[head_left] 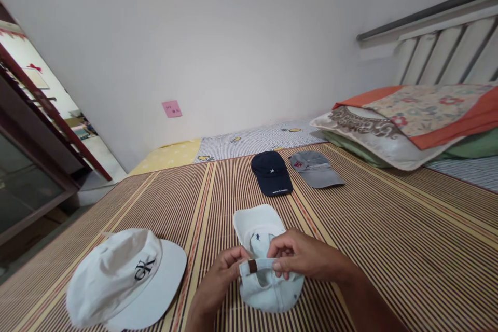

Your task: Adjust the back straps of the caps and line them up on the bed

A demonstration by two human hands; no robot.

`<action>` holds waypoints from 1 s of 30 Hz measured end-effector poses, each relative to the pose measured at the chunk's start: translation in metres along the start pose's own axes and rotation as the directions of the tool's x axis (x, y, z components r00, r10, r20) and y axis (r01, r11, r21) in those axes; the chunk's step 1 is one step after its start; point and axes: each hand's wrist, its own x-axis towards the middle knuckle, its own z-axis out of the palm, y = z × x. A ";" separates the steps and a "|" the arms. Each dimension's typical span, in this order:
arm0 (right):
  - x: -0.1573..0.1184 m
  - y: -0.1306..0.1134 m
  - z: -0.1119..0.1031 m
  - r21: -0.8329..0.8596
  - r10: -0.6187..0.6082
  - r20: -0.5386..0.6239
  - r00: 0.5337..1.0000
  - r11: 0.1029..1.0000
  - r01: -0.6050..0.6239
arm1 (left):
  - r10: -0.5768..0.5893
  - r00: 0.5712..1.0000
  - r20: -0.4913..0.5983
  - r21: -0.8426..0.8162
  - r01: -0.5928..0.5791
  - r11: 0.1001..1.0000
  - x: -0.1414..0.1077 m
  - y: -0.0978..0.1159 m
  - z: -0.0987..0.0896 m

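Note:
A pale blue baseball cap (272, 293) lies on the striped mat, its brim pointing away from me and its inside partly showing. My left hand (222, 276) pinches the left end of the cap's back strap, beside a brown patch on it. On the strap's right part, my right hand (301, 255) grips with thumb and fingers, some fingertips reaching inside the cap. To the left rests a white cap (116, 277) with black letters on its front. Farther off are a navy cap (271, 172) and a grey cap (316, 168), side by side.
The striped mat (163, 207) covers the bed. Pillows (361, 127) under an orange-edged floral cloth (439, 106) are piled at the right, near a white radiator (451, 52). A pink note (171, 109) sticks to the wall. A doorway opens at the left.

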 end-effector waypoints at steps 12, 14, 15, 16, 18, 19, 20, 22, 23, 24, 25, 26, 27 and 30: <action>0.005 0.000 0.008 0.025 -0.021 0.009 1.000 0.999 0.021 | -0.033 0.999 0.005 0.021 0.033 0.999 0.000 0.003 0.006; 0.007 0.000 0.010 0.029 -0.009 0.014 1.000 1.000 0.009 | -0.044 0.999 -0.004 0.020 0.044 0.999 0.000 0.004 0.007; 0.007 -0.001 0.011 0.030 -0.005 0.016 1.000 1.000 0.004 | -0.048 0.999 -0.009 0.022 0.048 0.999 0.000 0.005 0.008; 0.008 -0.001 0.012 0.033 -0.004 0.017 1.000 0.999 0.003 | -0.050 0.999 -0.015 0.022 0.050 0.998 0.001 0.006 0.008; 0.009 -0.002 0.013 0.041 -0.013 0.020 1.000 0.999 0.012 | -0.055 0.998 -0.017 0.024 0.056 0.998 0.001 0.006 0.008; 0.009 -0.001 0.013 0.048 -0.020 0.021 1.000 0.999 0.019 | -0.060 0.998 -0.014 0.026 0.060 0.998 0.001 0.006 0.009; 0.009 -0.001 0.013 0.054 -0.024 0.023 0.999 0.998 0.023 | -0.063 0.998 -0.009 0.030 0.064 0.998 0.001 0.006 0.008; 0.009 0.001 0.013 0.067 -0.027 0.028 0.999 0.997 0.025 | -0.061 0.998 0.001 0.040 0.060 0.997 0.001 0.005 0.008; 0.009 0.002 0.013 0.072 -0.026 0.027 0.999 0.997 0.024 | -0.055 0.998 0.002 0.042 0.055 0.998 0.001 0.004 0.008; 0.009 0.003 0.012 0.072 -0.025 0.018 1.000 0.997 0.023 | -0.050 0.999 -0.003 0.039 0.050 0.998 0.001 0.004 0.009; 0.008 0.004 0.011 0.066 -0.025 0.006 1.000 0.998 0.024 | -0.048 0.999 -0.011 0.035 0.049 0.998 0.001 0.005 0.009; 0.008 0.004 0.010 0.051 -0.029 -0.014 0.999 0.998 0.029 | -0.048 0.999 -0.022 0.028 0.049 0.998 0.001 0.005 0.009; 0.007 0.004 0.009 0.024 -0.037 -0.039 0.999 0.999 0.038 | -0.050 0.998 -0.035 0.021 0.051 0.998 0.001 0.006 0.009; 0.003 0.005 0.004 -0.054 -0.057 -0.075 0.996 0.997 0.053 | -0.050 0.997 -0.050 0.005 0.050 0.999 0.000 0.008 0.010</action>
